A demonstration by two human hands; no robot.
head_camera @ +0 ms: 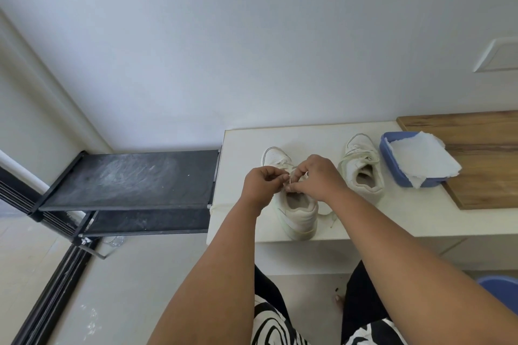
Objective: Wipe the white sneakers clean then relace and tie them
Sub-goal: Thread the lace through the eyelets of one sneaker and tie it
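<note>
Two white sneakers stand on a white table (pixel 392 221), toes pointing away from me. Over the tongue of the nearer, left sneaker (pixel 298 216), both my hands work its lace. My left hand (pixel 262 183) pinches a strand of the white lace (pixel 290 180) between thumb and fingers. My right hand (pixel 316 176) pinches the lace from the other side, fingers curled over the eyelets. A loose lace end (pixel 330 217) trails on the table to the right of this shoe. The second sneaker (pixel 363 166) stands further right with its laces loose.
A blue tub (pixel 392 165) holding white paper towels (pixel 423 158) sits right of the second sneaker, partly on a wooden board (pixel 482 176). A black shoe rack (pixel 129 179) adjoins the table's left edge. A blue object (pixel 501 291) shows at the lower right.
</note>
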